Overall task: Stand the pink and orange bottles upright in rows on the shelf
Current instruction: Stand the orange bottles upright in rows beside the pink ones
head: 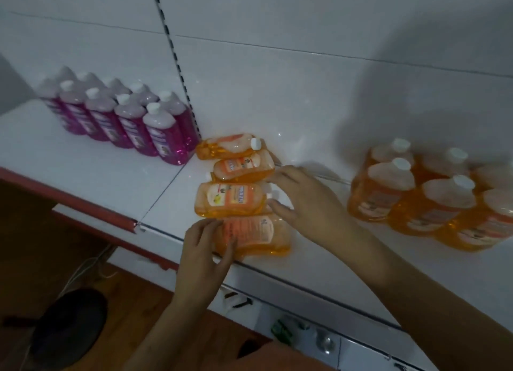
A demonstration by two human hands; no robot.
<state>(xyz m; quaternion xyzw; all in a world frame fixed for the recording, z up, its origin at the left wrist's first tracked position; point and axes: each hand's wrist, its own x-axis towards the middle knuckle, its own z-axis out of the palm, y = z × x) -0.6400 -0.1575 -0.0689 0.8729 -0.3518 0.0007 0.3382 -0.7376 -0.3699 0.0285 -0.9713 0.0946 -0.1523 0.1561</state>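
Fingers [222, 248] of the left hand [205, 248] curl on the nearest lying orange bottle [255, 231], probably heavy, slippery plastic; right hand [302, 201] spread open.

Upright bottles [122, 118] left, lying bottles [236, 187] middle, standing cluster [433, 195] right.
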